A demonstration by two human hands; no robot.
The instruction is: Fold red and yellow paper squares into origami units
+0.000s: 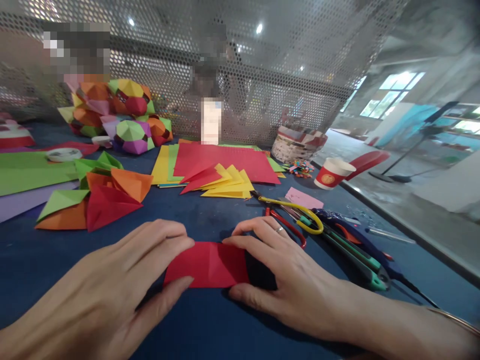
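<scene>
A folded red paper rectangle [212, 265] lies on the dark blue table in front of me, with a faint vertical crease near its middle. My left hand [135, 270] holds its left end, fingers on the top edge and thumb at the lower edge. At the right end, my right hand [277, 265], with a ring on one finger, holds the paper between fingertips above and thumb below. Beyond the hands are folded yellow paper pieces [230, 182] on a stack of red sheets [225, 157]. Folded green, orange and red pieces [112, 200] stand at the left.
Scissors with yellow handles [315, 220], a green cutter [352, 252] and a dark blue glue gun [375, 245] lie at the right. Behind are a paper cup [330, 175], a woven basket [296, 142] and colourful paper balls [133, 135] before a perforated metal screen.
</scene>
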